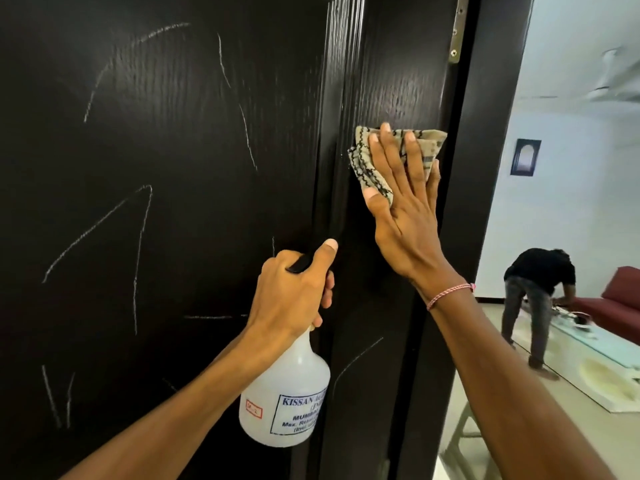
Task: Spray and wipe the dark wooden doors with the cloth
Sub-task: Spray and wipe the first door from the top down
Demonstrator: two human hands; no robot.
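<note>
Where the open doorway shows on the right, a second person [533, 299] bends over near a red sofa [623, 299] in a pale room, with a small framed picture [525, 156] on the far wall and a ceiling fan [609, 88] overhead. A light stool [464, 441] shows low down just past the dark door frame [498, 133]. The dark wooden door [173, 168] fills the left of the view, and pale chalky marks [138, 237] run across it in loose strokes. To its right stands a narrower dark panel [398, 64] with a metal hinge [457, 32] along its upper right edge. Nothing lies between the hands and the wood.

The cloth [362, 164], beige with black zigzag stripes, lies bunched against the narrower panel, below the hinge. The right hand [405, 209] lies flat over it, arm reaching up, fingers [414, 150] straight and spread, pressing the cloth to the wood; a pink thread bracelet [450, 294] circles the wrist. The left hand [294, 292] is lower, in front of the seam between door and panel. Its fingers are curled round the neck of a white spray bottle [287, 393], thumb lying along the black sprayer head, and the labelled body hangs below the hand.
</note>
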